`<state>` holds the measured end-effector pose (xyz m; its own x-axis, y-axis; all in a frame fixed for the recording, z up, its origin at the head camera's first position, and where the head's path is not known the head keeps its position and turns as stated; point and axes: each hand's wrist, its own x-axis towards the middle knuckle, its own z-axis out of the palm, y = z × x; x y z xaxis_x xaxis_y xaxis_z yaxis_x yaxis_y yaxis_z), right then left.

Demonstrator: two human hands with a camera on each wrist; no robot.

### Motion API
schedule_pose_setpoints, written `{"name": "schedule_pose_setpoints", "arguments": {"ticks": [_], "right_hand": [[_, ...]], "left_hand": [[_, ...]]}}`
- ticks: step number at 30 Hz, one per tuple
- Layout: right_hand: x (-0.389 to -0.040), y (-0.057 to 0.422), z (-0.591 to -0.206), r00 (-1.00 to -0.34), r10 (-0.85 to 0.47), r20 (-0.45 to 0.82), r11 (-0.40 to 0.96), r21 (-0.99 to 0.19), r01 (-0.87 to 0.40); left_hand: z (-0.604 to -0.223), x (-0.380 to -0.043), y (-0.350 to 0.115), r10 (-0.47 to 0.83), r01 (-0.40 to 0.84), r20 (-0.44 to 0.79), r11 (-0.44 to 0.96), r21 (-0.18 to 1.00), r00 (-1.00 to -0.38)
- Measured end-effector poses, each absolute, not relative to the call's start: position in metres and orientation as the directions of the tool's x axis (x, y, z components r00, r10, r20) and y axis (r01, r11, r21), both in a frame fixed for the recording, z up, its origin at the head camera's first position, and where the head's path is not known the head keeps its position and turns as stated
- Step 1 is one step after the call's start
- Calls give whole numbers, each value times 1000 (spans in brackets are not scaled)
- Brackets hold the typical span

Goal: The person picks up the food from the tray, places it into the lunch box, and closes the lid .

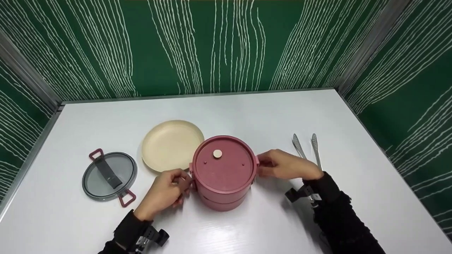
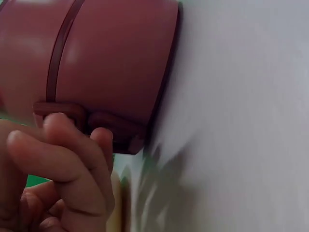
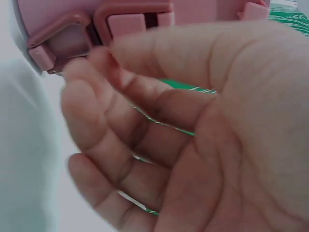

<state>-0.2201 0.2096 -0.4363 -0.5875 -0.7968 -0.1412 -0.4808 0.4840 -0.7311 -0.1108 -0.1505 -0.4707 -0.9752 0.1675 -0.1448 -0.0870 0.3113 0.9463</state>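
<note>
A dark pink round stacked lunch box (image 1: 224, 173) stands upright on the white table, its lid bearing a cream knob. Clasps of the same colour, a latch loop (image 2: 60, 108) among them, sit on its sides. At the left side, my left hand (image 1: 166, 190) has its fingers curled at a clasp; the thumb's contact is hidden. Opposite, my right hand (image 1: 286, 165) pinches at the right-side clasp (image 3: 130, 21) with thumb and forefinger, the other fingers loosely bent. Part of that contact is covered by the thumb.
A cream plate (image 1: 173, 144) lies behind the lunch box to the left, close to it. Farther left rests a round grey lid (image 1: 123, 165) with red loop handles and a dark strap. Silver tongs (image 1: 315, 148) lie behind my right wrist, partly hidden. Green walls border the table.
</note>
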Motion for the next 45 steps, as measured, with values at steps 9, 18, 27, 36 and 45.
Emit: {"name": "schedule_pose_setpoints", "arguments": {"ticks": [9,18,27,36,45], "right_hand": [[-220,206,-429,-712,-701,46,419,-782,-462],[-211,197,-419,-694,-712,109,294,-851,-435],[-204,192,-418,-686,-721,91,309,-845,-437],[-203,190,-420,-675,-732,89,296,-851,-433],[-204,191,-420,-663,-742,98,270,-862,-429]], "left_hand": [[-455,-112,-158,7,-72,-80,353,933,-997],[-423,-109,-200,-141,-37,54,576,817,-989],[-424,-96,-270,-349,-184,253,843,506,-902],[-435,-98,-301,-439,-353,161,853,385,-884],[-439,-105,-304,-469,-415,114,853,318,-876]]}}
